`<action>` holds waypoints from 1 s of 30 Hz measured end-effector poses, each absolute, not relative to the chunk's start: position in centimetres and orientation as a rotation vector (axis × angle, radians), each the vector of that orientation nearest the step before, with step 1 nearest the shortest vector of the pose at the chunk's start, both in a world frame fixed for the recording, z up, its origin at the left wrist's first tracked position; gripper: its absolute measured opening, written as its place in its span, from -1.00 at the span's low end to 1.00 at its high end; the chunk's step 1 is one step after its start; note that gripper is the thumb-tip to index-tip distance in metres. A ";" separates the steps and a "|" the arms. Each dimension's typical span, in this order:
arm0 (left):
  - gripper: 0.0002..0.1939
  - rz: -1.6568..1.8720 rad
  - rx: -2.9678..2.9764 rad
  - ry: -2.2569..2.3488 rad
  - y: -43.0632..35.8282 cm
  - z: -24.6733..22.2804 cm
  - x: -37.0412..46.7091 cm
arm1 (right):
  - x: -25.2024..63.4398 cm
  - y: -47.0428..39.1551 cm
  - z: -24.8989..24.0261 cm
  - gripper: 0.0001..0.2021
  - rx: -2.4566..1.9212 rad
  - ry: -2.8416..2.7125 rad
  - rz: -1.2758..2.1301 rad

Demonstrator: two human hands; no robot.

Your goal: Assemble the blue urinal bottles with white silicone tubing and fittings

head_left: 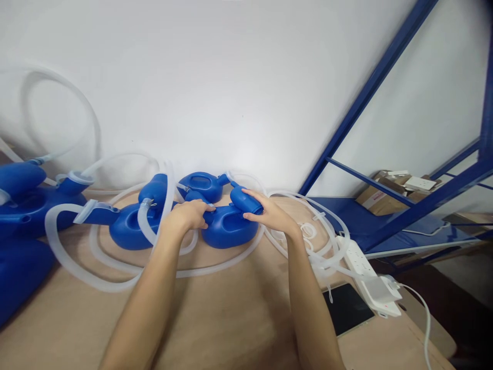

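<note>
A blue plastic urinal bottle [230, 231] with a moulded handle lies on its side in front of me. My left hand [189, 216] closes around its neck end; the fingertips are partly hidden. My right hand [271, 213] grips a blue cup-shaped funnel [245, 200] just over the bottle's top, thumb below and fingers above. Behind them is another blue bottle [201, 186]. To the left lies a blue bottle [131, 228] with a flap cap [85, 211] and a funnel on it. A translucent hose [221, 270] curves around the bottle between my hands.
More blue bottles [29, 205] with hoses crowd the left side. Coiled tubing [327, 241] lies at the right, beside a white power strip [365, 272] and a dark-screened phone or tablet [348, 307]. A blue metal shelf [385, 182] holding a cardboard box [379, 198] stands beyond the wooden table [231, 324].
</note>
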State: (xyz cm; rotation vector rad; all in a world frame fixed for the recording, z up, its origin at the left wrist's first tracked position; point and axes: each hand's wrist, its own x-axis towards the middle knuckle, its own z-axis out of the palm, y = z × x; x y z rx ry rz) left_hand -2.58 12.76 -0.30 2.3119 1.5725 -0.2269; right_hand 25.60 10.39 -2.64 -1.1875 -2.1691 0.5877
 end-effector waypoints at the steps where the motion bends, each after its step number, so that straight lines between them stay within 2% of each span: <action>1: -0.20 -0.216 2.307 1.553 13.0 -0.3 -3.1 | 25.6 10.3 -2.6 -0.20 -1.181 -2.171 0.605; 6: 0.02 -0.114 2.269 1.480 13.8 -0.5 -6.1 | 25.8 9.8 -2.1 -0.20 -1.188 -2.176 0.645; 8: -0.05 -0.068 2.273 1.429 13.9 -0.6 -6.8 | 25.8 9.5 -1.9 -0.20 -1.199 -2.173 0.640; 11: -0.27 -0.030 2.291 1.350 14.2 -0.7 -7.1 | 25.8 9.4 -1.6 -0.17 -1.213 -2.175 0.631; 13: -0.35 -0.024 2.289 1.334 14.3 -0.8 -6.9 | 25.8 9.3 -1.6 -0.15 -1.210 -2.175 0.630; 18: -0.39 -0.023 2.271 1.332 14.2 -0.8 -6.6 | 26.1 9.3 -1.7 -0.13 -1.191 -2.192 0.639; 26: -0.44 -0.035 2.264 1.332 13.8 -0.4 -6.4 | 27.4 10.5 -3.7 0.34 -1.150 -2.109 0.922; 30: -0.44 -0.038 2.272 1.340 13.9 -0.5 -6.3 | 27.4 12.0 -5.8 0.35 -1.097 -2.048 1.070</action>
